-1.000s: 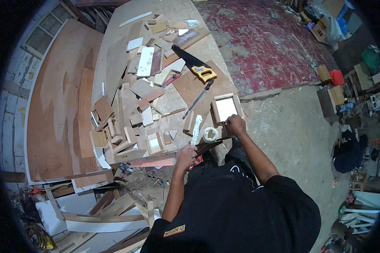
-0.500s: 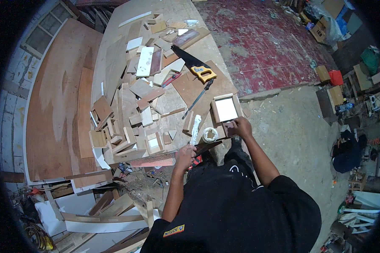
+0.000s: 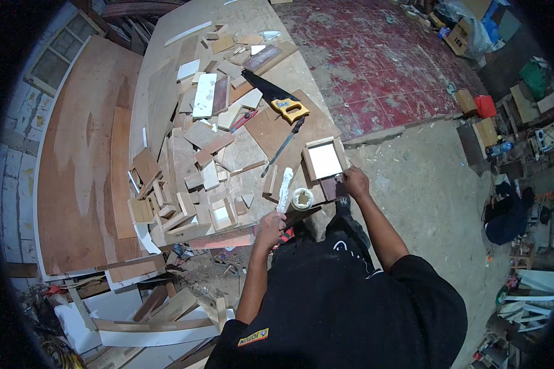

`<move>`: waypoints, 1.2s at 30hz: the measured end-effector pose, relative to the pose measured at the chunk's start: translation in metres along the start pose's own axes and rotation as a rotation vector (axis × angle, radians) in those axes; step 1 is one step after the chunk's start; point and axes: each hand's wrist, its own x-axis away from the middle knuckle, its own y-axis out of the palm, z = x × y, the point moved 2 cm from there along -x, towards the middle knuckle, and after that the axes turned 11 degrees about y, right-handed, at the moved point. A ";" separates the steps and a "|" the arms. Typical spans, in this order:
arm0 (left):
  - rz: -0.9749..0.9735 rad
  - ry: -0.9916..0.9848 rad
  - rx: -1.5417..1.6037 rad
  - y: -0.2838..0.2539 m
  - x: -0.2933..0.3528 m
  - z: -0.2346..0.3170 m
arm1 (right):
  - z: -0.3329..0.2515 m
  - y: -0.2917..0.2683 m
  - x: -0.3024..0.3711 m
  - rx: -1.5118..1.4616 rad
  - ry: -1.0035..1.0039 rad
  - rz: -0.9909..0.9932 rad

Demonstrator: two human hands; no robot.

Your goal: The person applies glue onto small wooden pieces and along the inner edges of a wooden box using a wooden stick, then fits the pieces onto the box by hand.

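My left hand (image 3: 269, 229) is closed round the lower end of a flat stick (image 3: 284, 187) smeared with a thick white paste, its far end pointing away from me. Just right of the stick, at the table's near edge, stands a small round white tub (image 3: 302, 198) with pale stuff inside. Beyond the tub lies a shallow wooden box (image 3: 309, 161) with a white bottom panel. A dark brown piece of wood (image 3: 333, 187) lies at the box's near side. Fingers bent together, my right hand (image 3: 355, 183) is at the box's near right corner; what it pinches is hidden.
A handsaw (image 3: 288, 109) with a yellow handle and a thin dark tool (image 3: 282, 149) lie beyond the box. Wood offcuts (image 3: 215, 147) cover the table's left and middle, with a red cutter (image 3: 244, 120) among them. A large plywood sheet (image 3: 83, 160) leans at the left.
The whole view has shifted slightly. My right hand's fingers have moved a little off the brown piece toward the box's corner. My left hand still holds the stick.
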 end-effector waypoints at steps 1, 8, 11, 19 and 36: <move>0.004 0.010 -0.025 0.000 0.001 0.001 | -0.001 0.001 -0.001 0.017 0.000 -0.005; 0.065 -0.005 -0.024 -0.002 0.008 0.005 | -0.005 0.007 -0.009 0.074 -0.019 -0.063; 0.053 0.019 -0.010 -0.008 0.007 -0.002 | -0.013 0.006 -0.008 0.068 -0.010 -0.103; 0.061 0.017 0.028 -0.008 0.007 -0.001 | -0.025 0.015 -0.012 0.039 -0.073 -0.119; 0.107 0.016 -0.021 -0.017 0.011 -0.001 | -0.012 0.007 -0.004 -0.034 -0.034 -0.086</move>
